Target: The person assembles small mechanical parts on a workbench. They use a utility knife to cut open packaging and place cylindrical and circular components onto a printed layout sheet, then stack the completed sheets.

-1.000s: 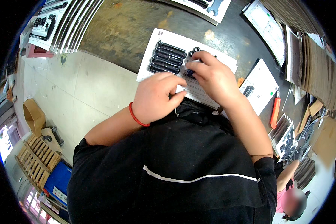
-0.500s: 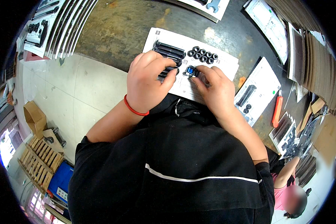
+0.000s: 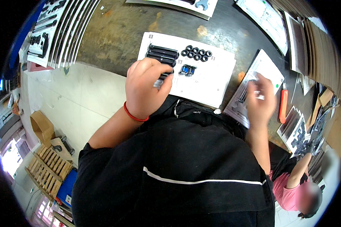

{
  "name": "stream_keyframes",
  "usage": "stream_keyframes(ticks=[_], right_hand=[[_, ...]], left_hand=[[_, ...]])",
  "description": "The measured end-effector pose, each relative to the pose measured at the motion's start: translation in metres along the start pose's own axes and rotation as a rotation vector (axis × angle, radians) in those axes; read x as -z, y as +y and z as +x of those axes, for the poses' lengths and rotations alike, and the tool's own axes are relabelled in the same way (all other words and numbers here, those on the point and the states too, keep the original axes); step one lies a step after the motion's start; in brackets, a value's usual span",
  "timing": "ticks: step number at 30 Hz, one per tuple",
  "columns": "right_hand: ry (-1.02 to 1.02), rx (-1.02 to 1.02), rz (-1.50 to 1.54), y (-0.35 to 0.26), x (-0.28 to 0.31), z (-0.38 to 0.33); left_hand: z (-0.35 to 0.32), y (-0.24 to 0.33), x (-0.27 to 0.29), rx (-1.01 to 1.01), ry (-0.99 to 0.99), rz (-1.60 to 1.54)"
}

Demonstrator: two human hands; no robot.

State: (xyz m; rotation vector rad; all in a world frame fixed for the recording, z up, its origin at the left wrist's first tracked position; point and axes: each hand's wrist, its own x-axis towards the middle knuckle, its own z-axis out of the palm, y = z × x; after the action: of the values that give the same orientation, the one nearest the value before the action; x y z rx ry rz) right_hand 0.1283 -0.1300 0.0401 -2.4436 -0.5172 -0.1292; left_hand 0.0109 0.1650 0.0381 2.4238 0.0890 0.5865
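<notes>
Right hand (image 3: 259,98) has swung away from the white parts card (image 3: 201,81) since half a second ago and now sits, motion-blurred, over a second printed card (image 3: 267,70) well to the right of the first; whether its fingers are spread or pinching cannot be told. Left hand (image 3: 144,89) remains on the white card's near-left portion, fingers curled and pressed together over the lower end of a row of long black bolts (image 3: 163,54), apparently pinching a dark bolt with a pale tip at its fingertips. White card is flat, matt paper, lying on a worn, dark, blotchy workbench (image 3: 117,34). Toward the card's far edge, right of the bolts, sits a cluster of small black ring-shaped nuts (image 3: 196,53); nearer the card's middle, two small glossy blue pieces (image 3: 187,69). Thin red cord band (image 3: 134,115) circles the left wrist. Right of the second card lies an orange-handled tool (image 3: 283,106), long and narrow.
</notes>
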Motion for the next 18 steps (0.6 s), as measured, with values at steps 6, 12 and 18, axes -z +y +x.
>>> stream_keyframes(ticks=[6, 12, 18], right_hand=[[0.034, -0.36, -0.575, 0.097, 0.078, -0.048], [0.212, -0.404, -0.732, 0.116, 0.064, -0.057], [0.162, -0.339, -0.637, 0.136, 0.081, -0.046]], left_hand=[[0.0, 0.035, -0.027, -0.171, -0.254, -0.148], [0.019, 0.085, -0.08, -0.428, -0.55, -0.109], [0.019, 0.111, -0.128, -0.439, -0.608, 0.026]])
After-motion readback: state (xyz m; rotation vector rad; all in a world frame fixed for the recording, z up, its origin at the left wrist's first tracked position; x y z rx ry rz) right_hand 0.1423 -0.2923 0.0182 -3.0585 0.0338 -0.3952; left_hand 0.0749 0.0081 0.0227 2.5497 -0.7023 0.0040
